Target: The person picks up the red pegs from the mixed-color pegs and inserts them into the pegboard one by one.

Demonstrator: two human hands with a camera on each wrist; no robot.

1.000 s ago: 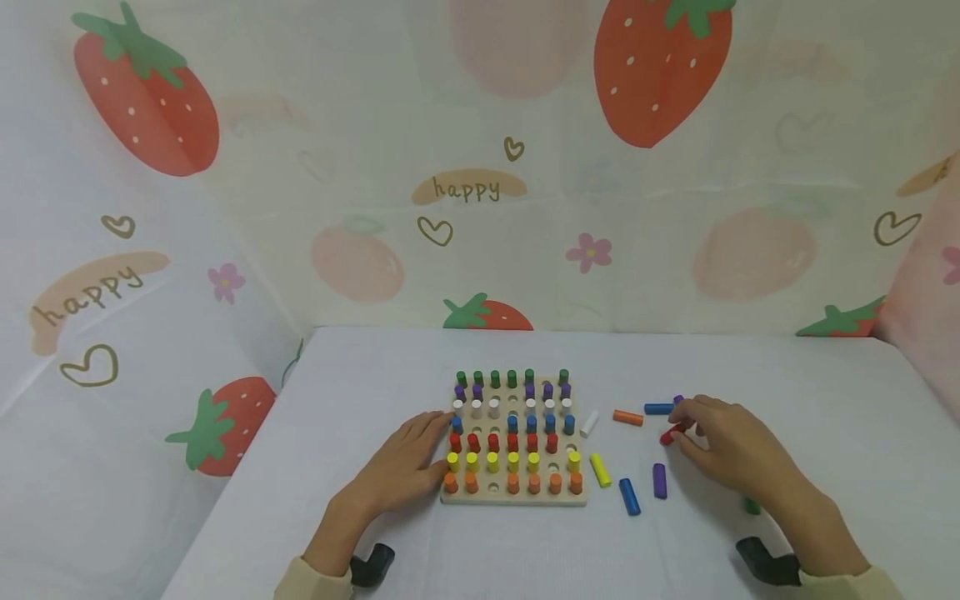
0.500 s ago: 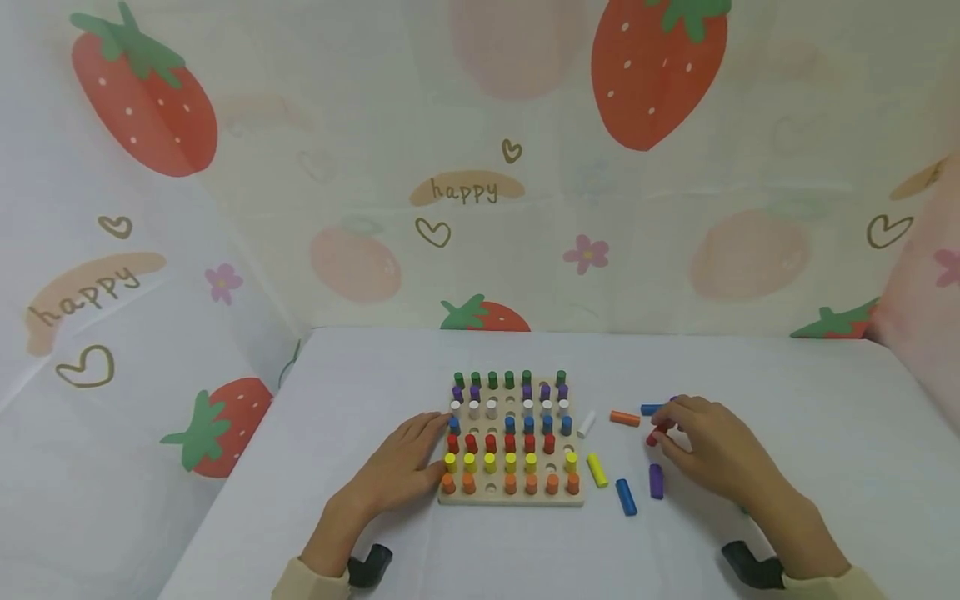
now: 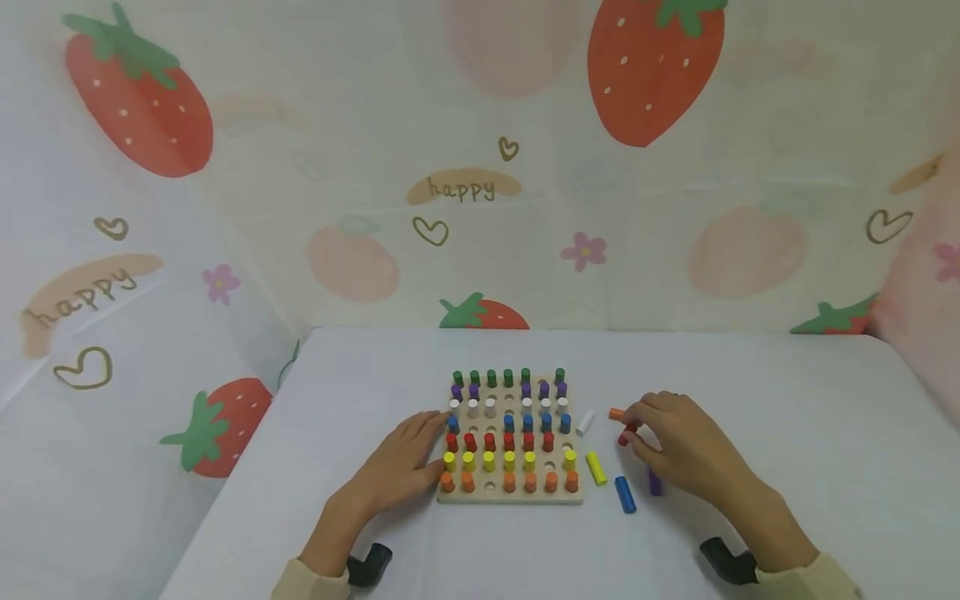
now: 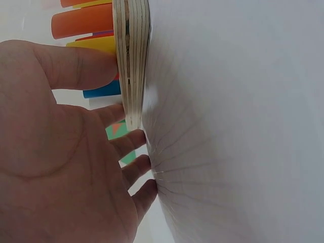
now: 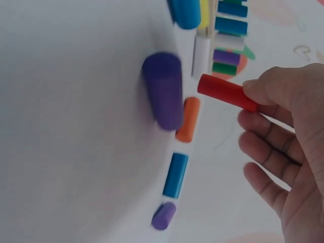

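Note:
A wooden pegboard [image 3: 510, 500] carries rows of coloured pegs, with a few bare holes among them. My left hand [image 3: 397, 467] rests against the board's left side; in the left wrist view its thumb and fairly straight fingers touch the board's edge. To the right of the board, my right hand [image 3: 686, 442] pinches a red peg [image 5: 225, 92] between thumb and fingertips, held above the table and roughly level. An orange peg [image 3: 616, 413] lies just beyond that hand, partly covered in the head view. A purple peg [image 3: 656, 483] lies below it.
Between board and right hand lie a loose white peg [image 3: 585, 422], a yellow peg [image 3: 596, 468] and a blue peg [image 3: 625, 495]. The right wrist view shows another blue peg [image 5: 175, 175] and a small purple peg [image 5: 164, 216]. A strawberry-print cloth [image 3: 480, 250] hangs behind the table.
My right hand has moved left toward the board with the red peg, now covering part of the orange and purple pegs. The left hand keeps its place at the board.

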